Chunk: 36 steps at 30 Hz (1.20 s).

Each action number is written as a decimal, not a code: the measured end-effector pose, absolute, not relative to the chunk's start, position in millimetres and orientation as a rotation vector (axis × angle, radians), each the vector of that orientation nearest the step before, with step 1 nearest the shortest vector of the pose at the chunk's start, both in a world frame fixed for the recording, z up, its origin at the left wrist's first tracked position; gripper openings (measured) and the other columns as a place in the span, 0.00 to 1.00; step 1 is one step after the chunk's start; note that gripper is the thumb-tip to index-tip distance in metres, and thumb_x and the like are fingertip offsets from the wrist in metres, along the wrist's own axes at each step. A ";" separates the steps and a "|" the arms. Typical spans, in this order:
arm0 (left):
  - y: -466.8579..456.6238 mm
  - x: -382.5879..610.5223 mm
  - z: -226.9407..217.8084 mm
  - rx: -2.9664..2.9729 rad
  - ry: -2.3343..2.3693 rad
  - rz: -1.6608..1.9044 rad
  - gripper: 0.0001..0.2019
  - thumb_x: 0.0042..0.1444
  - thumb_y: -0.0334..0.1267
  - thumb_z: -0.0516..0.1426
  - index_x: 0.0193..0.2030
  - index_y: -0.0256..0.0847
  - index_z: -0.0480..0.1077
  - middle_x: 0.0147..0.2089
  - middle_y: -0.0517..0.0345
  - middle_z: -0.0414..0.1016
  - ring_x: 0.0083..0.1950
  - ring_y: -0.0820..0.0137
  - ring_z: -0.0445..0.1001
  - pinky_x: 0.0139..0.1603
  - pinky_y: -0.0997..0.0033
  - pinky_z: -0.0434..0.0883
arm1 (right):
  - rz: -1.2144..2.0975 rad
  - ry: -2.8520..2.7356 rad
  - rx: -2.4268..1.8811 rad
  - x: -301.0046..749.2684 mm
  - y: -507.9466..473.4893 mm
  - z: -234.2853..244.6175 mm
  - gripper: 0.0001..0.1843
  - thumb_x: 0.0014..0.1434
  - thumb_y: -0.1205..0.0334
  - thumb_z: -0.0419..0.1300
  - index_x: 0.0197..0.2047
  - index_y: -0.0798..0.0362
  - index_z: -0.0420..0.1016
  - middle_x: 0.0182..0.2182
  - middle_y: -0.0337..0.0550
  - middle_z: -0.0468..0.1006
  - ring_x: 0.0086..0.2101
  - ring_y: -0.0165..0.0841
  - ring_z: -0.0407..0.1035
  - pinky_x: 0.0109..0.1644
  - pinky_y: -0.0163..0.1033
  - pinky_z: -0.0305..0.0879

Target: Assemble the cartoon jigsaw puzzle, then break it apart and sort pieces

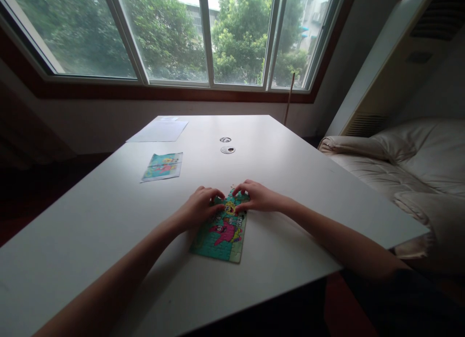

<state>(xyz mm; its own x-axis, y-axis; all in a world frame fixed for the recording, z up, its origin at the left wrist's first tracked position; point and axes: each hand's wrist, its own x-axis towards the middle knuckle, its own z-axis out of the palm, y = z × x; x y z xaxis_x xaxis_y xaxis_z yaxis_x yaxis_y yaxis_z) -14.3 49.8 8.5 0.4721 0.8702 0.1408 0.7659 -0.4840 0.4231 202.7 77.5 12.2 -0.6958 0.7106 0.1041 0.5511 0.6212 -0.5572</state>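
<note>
I can see leafy trees point(167, 34) through the wide window point(208, 51); a thin stick point(289, 99) stands near its right corner, and a cream sofa point(366, 170) sits beside a tall vented unit point(381, 61).

Forearms point(147, 252) stretched forward, left hand point(200, 207) near right hand point(262, 197), fingers point(215, 191) curled

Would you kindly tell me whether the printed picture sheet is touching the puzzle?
No, the printed picture sheet lies apart from the puzzle, with bare white tabletop showing between them.
</note>
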 end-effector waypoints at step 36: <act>44.4 -11.9 21.3 2.306 1.472 0.555 0.12 0.47 0.36 0.50 0.34 0.40 0.73 0.31 0.56 0.75 0.34 0.66 0.70 0.35 0.69 0.66 | 0.576 -2.300 -1.261 220.3 96.2 7.7 0.09 0.56 0.62 0.53 0.39 0.55 0.68 0.29 0.40 0.72 0.28 0.27 0.64 0.33 0.32 0.58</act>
